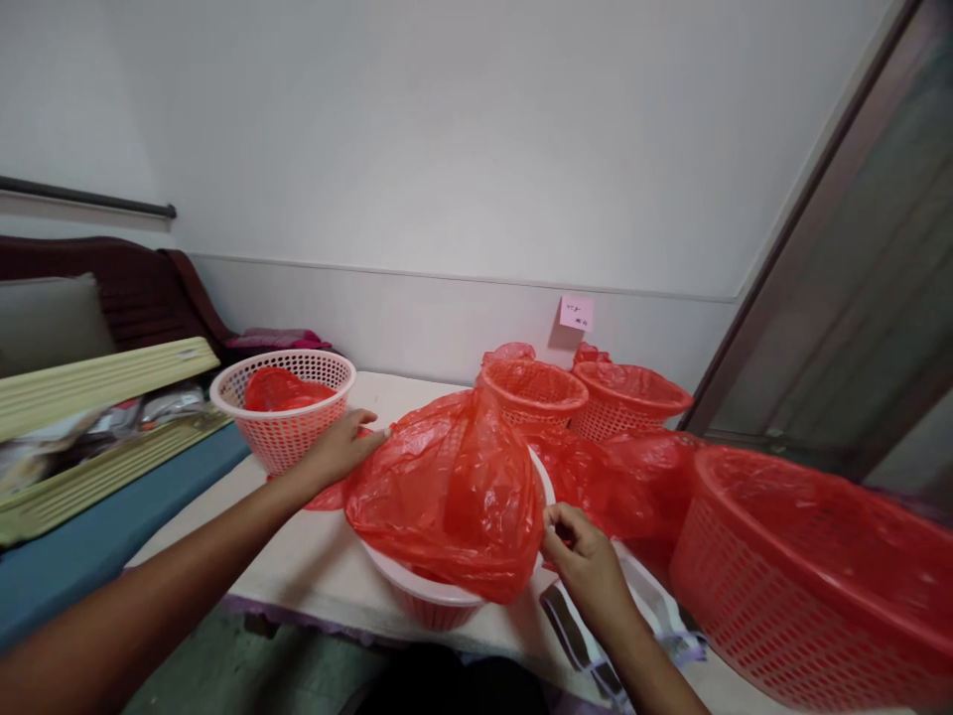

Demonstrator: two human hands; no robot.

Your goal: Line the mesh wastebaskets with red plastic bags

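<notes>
A thin red plastic bag (454, 477) lies puffed and crumpled over the mouth of a white plastic basket (439, 593) in front of me. My left hand (343, 449) pinches the bag's left edge between thumb and fingers. At the basket's right rim, my right hand (585, 556) is closed on the bag's other edge, its fingertips pressed together. The bag hides most of the basket's inside. Just left of my left hand stands a pale pink basket (287, 422) with a red bag (279, 390) inside.
Two red-lined baskets, a middle one (532, 387) and a right one (632, 392), stand by the wall. A large red basket (789, 576) is at the right, near loose red plastic (632, 477). White straps (647, 596) lie on the cloth-covered table (298, 566). A pink note (577, 312) hangs behind.
</notes>
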